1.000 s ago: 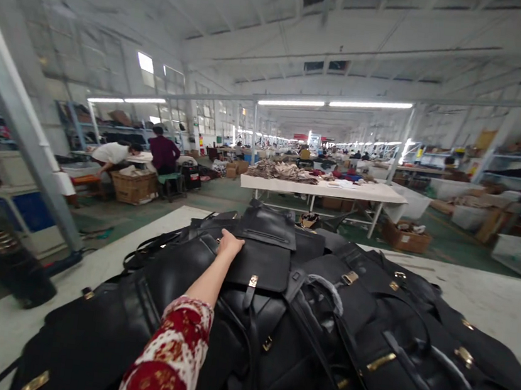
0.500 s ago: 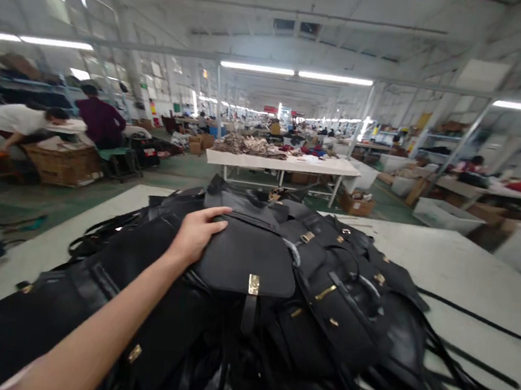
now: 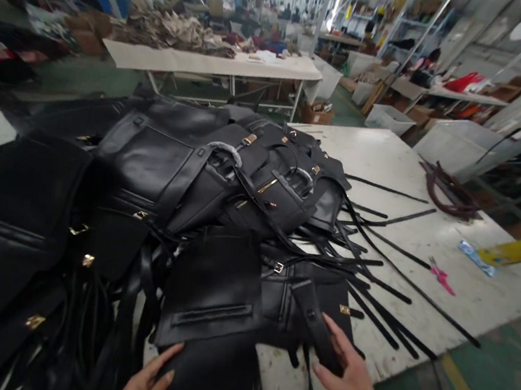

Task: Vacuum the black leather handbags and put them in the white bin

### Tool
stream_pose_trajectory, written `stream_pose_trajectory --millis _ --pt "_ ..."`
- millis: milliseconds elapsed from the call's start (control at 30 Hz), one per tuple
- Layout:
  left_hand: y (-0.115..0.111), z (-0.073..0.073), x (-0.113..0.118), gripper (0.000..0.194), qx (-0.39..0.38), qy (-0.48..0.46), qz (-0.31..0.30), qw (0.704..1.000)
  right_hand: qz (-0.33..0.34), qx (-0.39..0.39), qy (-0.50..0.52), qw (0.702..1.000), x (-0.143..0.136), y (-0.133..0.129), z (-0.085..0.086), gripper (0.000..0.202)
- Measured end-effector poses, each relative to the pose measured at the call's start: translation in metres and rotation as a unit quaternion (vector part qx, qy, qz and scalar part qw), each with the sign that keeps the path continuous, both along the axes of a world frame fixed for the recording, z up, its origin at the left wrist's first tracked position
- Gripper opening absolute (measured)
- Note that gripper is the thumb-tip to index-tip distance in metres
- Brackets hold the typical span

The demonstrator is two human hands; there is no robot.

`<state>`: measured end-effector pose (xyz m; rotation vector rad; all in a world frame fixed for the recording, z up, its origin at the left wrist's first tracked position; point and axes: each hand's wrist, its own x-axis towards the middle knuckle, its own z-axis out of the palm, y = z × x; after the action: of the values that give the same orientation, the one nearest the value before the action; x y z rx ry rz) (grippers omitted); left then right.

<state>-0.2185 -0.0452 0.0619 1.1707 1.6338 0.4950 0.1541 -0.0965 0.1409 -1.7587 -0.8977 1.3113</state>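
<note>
A black backpack (image 3: 219, 278) lies in front of me, its large flap spread toward me. At its near left edge, my left hand (image 3: 150, 377) grips the flap, thumb and forefinger showing on top and the other fingers hidden. My right hand (image 3: 349, 380) is closed around a wide black strap (image 3: 313, 325) on the bag's right side, thumb and fingers on either side of it. Gold-coloured metal fittings show on the bag, including a buckle (image 3: 279, 267).
More black backpacks (image 3: 145, 162) are heaped behind and to the left, their thin straps trailing right over the pale table (image 3: 388, 157). Pink scissors (image 3: 441, 277), a yellow roll-like object (image 3: 520, 249) and brown straps (image 3: 450, 193) lie at right. Another table (image 3: 210, 64) stands beyond.
My view has turned down and right. My left hand has left the bag on top of the heap and is now on a nearer bag. My right hand has come into view, holding a strap.
</note>
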Motion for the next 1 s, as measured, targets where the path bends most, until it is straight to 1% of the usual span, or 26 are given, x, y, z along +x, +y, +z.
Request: stream_pose_trajectory --millis 33,67,133,167,200,233,267,333,400,467,533,633,767,867,933,1000 --pt "0.002 0.005 0.001 0.041 0.045 0.068 -0.037 0.996 0.015 -0.002 0.004 1.000 -0.002 0.000 0.001 0.071" --pt "0.007 0.013 0.003 0.039 0.100 0.143 -0.066 0.982 0.026 0.000 0.010 1.000 -0.005 0.000 0.001 0.069" --pt "0.022 0.029 0.012 0.038 0.222 0.264 -0.095 0.934 0.049 -0.002 0.022 0.999 -0.010 0.000 -0.006 0.067" --pt "0.030 0.034 0.021 0.037 0.277 0.291 -0.105 0.909 0.061 -0.010 0.025 0.998 -0.012 0.000 -0.012 0.066" --pt "0.038 0.036 0.032 0.036 0.324 0.297 -0.121 0.890 0.073 -0.023 0.026 0.997 -0.014 0.000 -0.019 0.065" --pt "0.044 0.035 0.046 0.036 0.356 0.291 -0.144 0.876 0.086 -0.038 0.026 0.995 -0.015 0.001 -0.025 0.065" --pt "0.048 0.030 0.062 0.037 0.371 0.289 -0.167 0.866 0.100 -0.053 0.027 0.993 -0.016 0.003 -0.030 0.065" --pt "0.053 0.013 0.095 0.046 0.356 0.322 -0.205 0.853 0.130 -0.072 0.023 0.989 -0.018 0.010 -0.037 0.065" --pt "0.053 -0.006 0.122 0.062 0.310 0.384 -0.227 0.840 0.160 -0.078 0.006 0.984 -0.020 0.022 -0.036 0.064" --pt "0.052 -0.021 0.137 0.073 0.275 0.427 -0.242 0.827 0.195 -0.088 -0.011 0.977 -0.024 0.037 -0.032 0.061" --pt "0.052 -0.029 0.140 0.078 0.263 0.441 -0.259 0.818 0.229 -0.098 -0.020 0.968 -0.027 0.052 -0.027 0.051" --pt "0.054 -0.031 0.136 0.081 0.261 0.440 -0.274 0.815 0.266 -0.109 -0.026 0.957 -0.027 0.068 -0.021 0.037" --pt "0.055 -0.032 0.132 0.083 0.261 0.435 -0.270 0.818 0.290 -0.126 -0.046 0.948 -0.024 0.073 -0.016 0.036" --pt "0.055 -0.032 0.133 0.084 0.256 0.430 -0.267 0.823 0.283 -0.118 -0.075 0.949 -0.030 0.074 -0.015 0.040" --pt "0.055 -0.032 0.134 0.083 0.250 0.429 -0.266 0.826 0.258 -0.089 -0.104 0.957 -0.037 0.075 -0.015 0.050" --pt "0.055 -0.030 0.134 0.082 0.247 0.429 -0.265 0.827 0.237 -0.077 -0.106 0.963 -0.040 0.073 -0.017 0.057"
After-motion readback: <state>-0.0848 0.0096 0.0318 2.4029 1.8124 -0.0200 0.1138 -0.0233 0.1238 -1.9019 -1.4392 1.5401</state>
